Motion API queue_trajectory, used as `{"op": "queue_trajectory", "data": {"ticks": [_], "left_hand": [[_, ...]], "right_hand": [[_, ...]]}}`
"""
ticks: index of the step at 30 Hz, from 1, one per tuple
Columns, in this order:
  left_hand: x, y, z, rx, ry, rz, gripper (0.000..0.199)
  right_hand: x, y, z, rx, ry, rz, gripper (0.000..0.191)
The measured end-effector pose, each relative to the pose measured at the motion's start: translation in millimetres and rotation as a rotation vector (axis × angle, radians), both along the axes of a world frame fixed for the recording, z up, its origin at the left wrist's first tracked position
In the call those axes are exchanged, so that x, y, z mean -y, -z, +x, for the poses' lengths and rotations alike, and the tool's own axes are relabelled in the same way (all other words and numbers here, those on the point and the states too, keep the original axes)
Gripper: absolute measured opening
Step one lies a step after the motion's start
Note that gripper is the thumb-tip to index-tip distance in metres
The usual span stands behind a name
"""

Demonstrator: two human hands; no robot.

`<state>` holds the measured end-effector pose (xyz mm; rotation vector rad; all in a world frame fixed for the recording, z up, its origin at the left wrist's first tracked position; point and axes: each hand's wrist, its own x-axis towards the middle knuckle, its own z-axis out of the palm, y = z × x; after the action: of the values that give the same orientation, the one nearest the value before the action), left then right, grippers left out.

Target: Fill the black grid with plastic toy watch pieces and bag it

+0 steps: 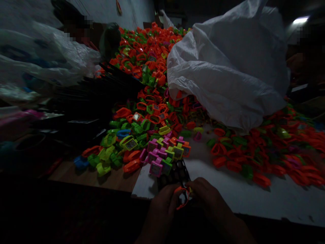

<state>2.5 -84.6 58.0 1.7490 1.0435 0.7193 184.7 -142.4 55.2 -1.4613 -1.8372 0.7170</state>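
Observation:
My left hand is closed on an orange toy watch, its strap curved in a loop. My right hand is closed just beside it, fingers around a small yellow piece that may be another toy watch; most of it is hidden. Under and beyond both hands lies a black tray with rows of pockets. Pink, yellow, green and orange toy watches stand close together in its far part, while the nearer pockets show without watches.
A big heap of orange and green toy watches fills the table's back. A white sack leans over it. More watches lie at right. Stacked black trays and clear plastic bags are at left. Other people are partly visible behind.

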Motion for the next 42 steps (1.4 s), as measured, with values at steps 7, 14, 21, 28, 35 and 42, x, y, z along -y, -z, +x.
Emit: {"op": "queue_trajectory", "data": {"ticks": [7,14,21,28,35,42], "left_hand": [[-1,-6.2,-1,-0.036,0.044,-0.11,0.03],[-3,-11.3,1,-0.1,0.039,-0.258,0.04],[-4,-15.4,3,-0.183,0.001,-0.39,0.044],[-6,-19.2,2,-0.233,0.07,-0.53,0.036],[-7,-26.1,-1,-0.356,0.105,-0.427,0.035],[-7,-24.9,0,-0.3,0.117,-0.487,0.035]], "right_hand": [[-3,8.1,3,0.076,0.018,0.113,0.037],[0,7.8,-1,0.081,0.031,0.149,0.03],[3,5.5,-11,0.195,-0.019,0.246,0.027],[-1,7.0,-14,0.438,-0.089,0.519,0.017],[4,9.3,-13,0.303,-0.066,0.339,0.019],[7,8.7,-7,0.332,-0.1,0.319,0.021]]}}
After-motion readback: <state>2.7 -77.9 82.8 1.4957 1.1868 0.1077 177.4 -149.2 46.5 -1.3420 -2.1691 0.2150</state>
